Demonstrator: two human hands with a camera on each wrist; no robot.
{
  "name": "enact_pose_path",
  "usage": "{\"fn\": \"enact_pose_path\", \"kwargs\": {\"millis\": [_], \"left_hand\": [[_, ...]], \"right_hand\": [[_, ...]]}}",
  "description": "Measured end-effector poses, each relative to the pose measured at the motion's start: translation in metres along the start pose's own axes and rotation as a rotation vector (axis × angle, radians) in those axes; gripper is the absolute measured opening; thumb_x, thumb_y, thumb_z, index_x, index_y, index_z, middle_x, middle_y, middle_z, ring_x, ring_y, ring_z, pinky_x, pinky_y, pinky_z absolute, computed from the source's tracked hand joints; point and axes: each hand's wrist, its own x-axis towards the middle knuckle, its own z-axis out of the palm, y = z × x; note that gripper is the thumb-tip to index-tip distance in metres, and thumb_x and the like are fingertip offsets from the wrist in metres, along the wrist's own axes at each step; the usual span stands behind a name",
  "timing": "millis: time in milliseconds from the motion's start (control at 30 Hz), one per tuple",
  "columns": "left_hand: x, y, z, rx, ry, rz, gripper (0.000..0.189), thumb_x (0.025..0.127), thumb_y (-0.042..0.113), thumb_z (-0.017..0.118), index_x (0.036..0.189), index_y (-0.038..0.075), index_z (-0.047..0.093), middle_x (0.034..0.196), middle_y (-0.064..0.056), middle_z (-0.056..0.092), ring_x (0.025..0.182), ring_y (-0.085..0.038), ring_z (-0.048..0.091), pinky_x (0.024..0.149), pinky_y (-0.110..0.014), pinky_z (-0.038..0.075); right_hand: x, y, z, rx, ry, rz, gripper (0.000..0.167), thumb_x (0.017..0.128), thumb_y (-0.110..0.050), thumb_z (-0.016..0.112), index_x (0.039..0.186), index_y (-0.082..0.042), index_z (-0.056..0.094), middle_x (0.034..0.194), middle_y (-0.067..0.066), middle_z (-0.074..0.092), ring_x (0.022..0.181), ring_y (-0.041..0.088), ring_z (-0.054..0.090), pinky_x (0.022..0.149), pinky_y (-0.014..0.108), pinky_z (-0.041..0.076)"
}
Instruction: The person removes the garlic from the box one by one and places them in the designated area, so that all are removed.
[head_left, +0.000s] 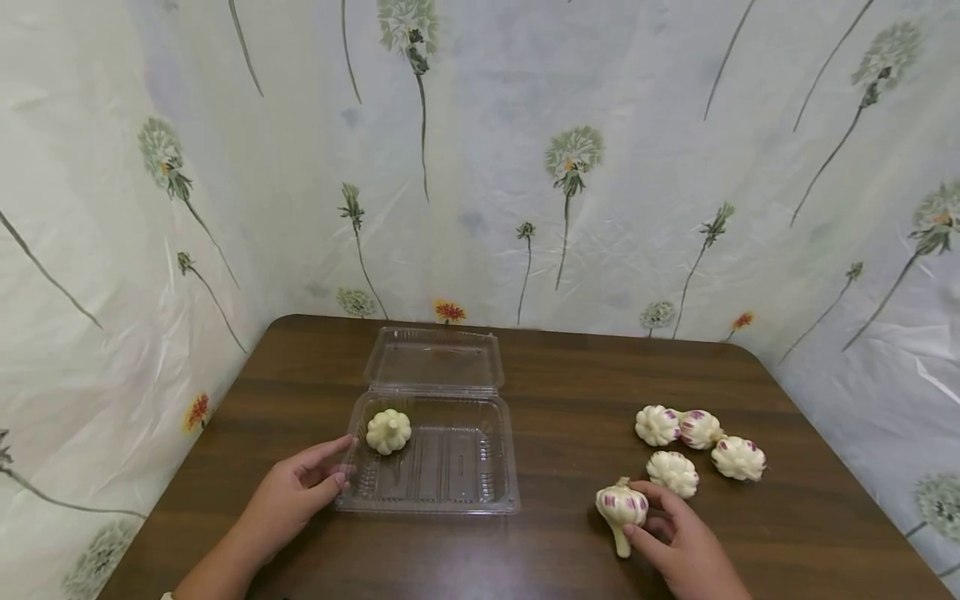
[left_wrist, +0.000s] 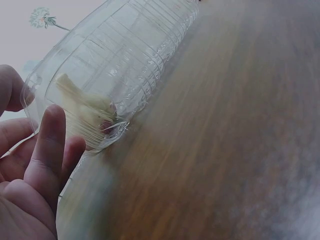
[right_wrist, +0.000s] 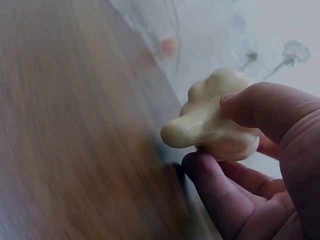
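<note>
My right hand pinches a white and purple garlic bulb between thumb and fingers, its stem pointing toward the near edge. In the right wrist view the bulb's pale stem sticks out past the fingertips. On the left, my left hand holds the left rim of a clear plastic container, its fingers on both sides of the plastic. The container lies open with its lid folded back. One garlic bulb sits inside at the back left, also visible through the wall in the left wrist view.
Several more garlic bulbs lie grouped on the right of the brown wooden table, just beyond my right hand. A wall covering with dandelion prints rises behind the table and along its sides.
</note>
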Motion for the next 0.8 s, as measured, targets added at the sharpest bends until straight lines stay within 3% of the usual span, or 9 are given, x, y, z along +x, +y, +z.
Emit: {"fn": "enact_pose_path", "kwargs": {"millis": [267, 500, 800], "left_hand": [[0.001, 0.002, -0.001, 0.011, -0.002, 0.003, 0.05, 0.099, 0.005, 0.07, 0.148, 0.001, 0.058, 0.151, -0.021, 0.057, 0.112, -0.007, 0.07, 0.087, -0.021, 0.06], [0.0, 0.002, 0.001, 0.004, 0.004, -0.015, 0.05, 0.099, 0.006, 0.07, 0.148, 0.001, 0.058, 0.152, -0.021, 0.056, 0.113, -0.01, 0.071, 0.088, -0.021, 0.059], [0.001, 0.0, 0.002, -0.021, 0.001, -0.03, 0.051, 0.099, 0.007, 0.071, 0.148, 0.001, 0.057, 0.153, -0.02, 0.055, 0.112, -0.008, 0.071, 0.088, -0.021, 0.06]], "right_hand": [[-0.005, 0.009, -0.016, -0.009, 0.033, 0.033, 0.065, 0.098, -0.017, 0.075, 0.152, -0.004, 0.041, 0.157, 0.024, 0.042, 0.105, 0.001, 0.066, 0.08, 0.026, 0.058], [-0.012, 0.013, -0.025, -0.094, 0.069, 0.01, 0.065, 0.098, -0.019, 0.076, 0.151, -0.002, 0.043, 0.155, 0.025, 0.045, 0.102, -0.005, 0.064, 0.081, 0.021, 0.056], [-0.02, 0.02, -0.044, -0.137, 0.078, 0.083, 0.072, 0.097, -0.028, 0.078, 0.154, -0.003, 0.04, 0.153, 0.025, 0.048, 0.102, -0.008, 0.062, 0.08, 0.023, 0.057]]}}
